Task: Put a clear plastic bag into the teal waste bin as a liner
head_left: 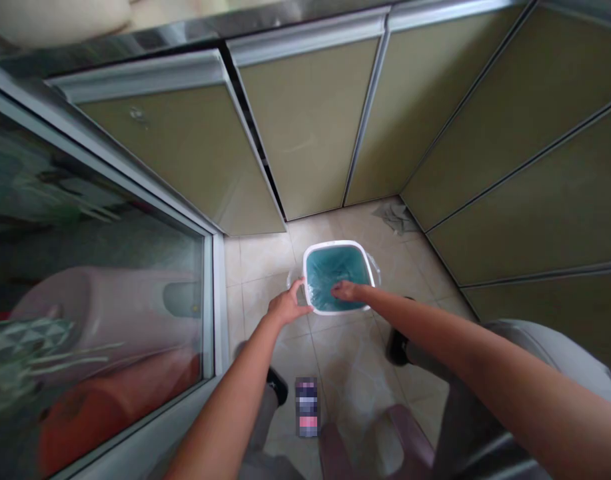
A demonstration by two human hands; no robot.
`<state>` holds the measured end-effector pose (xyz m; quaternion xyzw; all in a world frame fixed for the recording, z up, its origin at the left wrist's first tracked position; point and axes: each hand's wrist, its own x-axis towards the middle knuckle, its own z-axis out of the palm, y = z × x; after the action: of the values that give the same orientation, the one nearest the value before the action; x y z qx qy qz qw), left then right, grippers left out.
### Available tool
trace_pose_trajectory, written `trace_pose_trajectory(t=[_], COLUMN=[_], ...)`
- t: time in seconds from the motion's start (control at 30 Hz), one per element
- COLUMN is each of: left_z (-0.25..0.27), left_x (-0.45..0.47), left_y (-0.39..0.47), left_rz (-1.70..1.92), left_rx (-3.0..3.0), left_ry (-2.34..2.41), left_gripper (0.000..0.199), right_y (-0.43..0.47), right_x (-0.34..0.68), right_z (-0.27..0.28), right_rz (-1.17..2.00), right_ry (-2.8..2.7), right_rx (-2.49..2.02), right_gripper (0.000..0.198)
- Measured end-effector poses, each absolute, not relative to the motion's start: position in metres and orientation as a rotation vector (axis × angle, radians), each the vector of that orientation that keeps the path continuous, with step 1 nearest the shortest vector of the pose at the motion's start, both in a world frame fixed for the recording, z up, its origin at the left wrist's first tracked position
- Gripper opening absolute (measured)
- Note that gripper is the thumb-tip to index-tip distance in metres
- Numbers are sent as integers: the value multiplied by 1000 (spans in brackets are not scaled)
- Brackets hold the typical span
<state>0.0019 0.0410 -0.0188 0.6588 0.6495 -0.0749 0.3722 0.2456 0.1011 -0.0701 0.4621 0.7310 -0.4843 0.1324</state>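
Note:
A bin with a white rim (338, 244) stands on the floor in front of me, and a teal plastic bag (328, 263) lines its inside. My left hand (285, 303) grips the near left corner of the rim, thumb and fingers set apart along the edge. Inside the bin, my right hand (344, 291) reaches down onto the bag. Its fingers are small and partly hidden, so their hold on the bag is unclear. Loose clear plastic (376, 268) hangs out past the rim on the right side.
Beige cabinets (305, 127) run behind the bin and along the right. A grey cloth (396, 217) lies in the floor corner. At left is a glass door frame (218, 300), with pink and red containers behind it. A pixelated patch (306, 407) covers something near my feet.

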Motion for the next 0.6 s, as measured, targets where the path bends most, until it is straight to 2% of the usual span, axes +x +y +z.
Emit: trace_pose_trajectory(t=[0.2,0.33,0.5,0.6], left_z=[-9,0,-5,-5], left_x=[7,7,16,32], left_y=[31,16,-18,-39], left_rz=[-325,-258,127,386], left_rx=[1836,1862,1538,1276], left_ry=[1696,1755,1806,1733], left_gripper=[98,70,34,35], right_y=[55,29,11,8], right_x=[286,324,353,355], right_z=[-22,-4,-14,-18], right_rz=[-1029,-831,-1028,-1338], right_ry=[2258,2460,2383,2022], right_rx=[1202,1300,1718,2050], right_gripper=[36,36,30,31])
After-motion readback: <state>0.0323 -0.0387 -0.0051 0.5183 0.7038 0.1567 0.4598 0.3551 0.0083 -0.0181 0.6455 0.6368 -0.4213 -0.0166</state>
